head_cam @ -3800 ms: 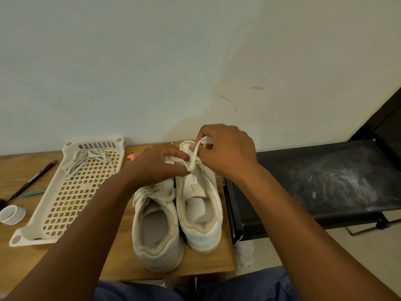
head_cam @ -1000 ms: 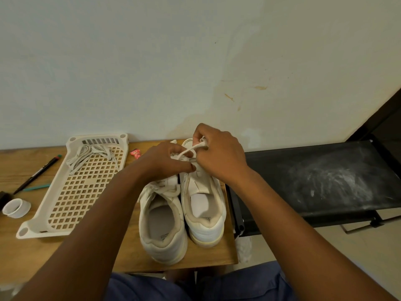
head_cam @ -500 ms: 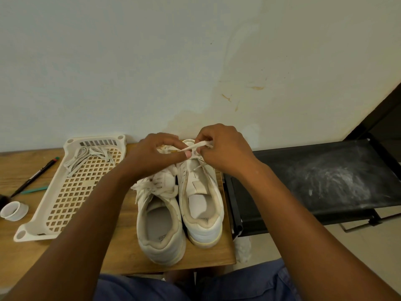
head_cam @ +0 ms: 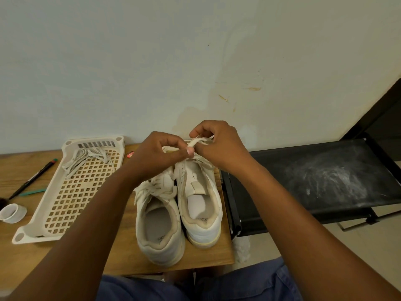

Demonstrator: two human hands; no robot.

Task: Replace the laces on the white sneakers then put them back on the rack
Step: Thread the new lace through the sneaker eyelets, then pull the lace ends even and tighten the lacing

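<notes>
1. Since half a second ago, hands barely shifted.
2. Left hand (head_cam: 160, 152) and right hand (head_cam: 219, 144) both pinch lace (head_cam: 198, 141) above right sneaker's (head_cam: 198, 192) toe, on table (head_cam: 130, 263).
3. Advice: keep lace flat, tension even.

Small dark print sits on the inside heel lining of each white sneaker. On the left sneaker (head_cam: 160, 224) it lies at 6 o'clock of the shoe's opening, on the beige collar; on the right sneaker (head_cam: 200, 205) it lies at the same spot. Both marks are too small and blurred to read as letters. A small red item (head_cam: 130, 154) on the counter (head_cam: 13, 172), at 12 o'clock of the sneakers, carries a pale mark that cannot be read either.
</notes>
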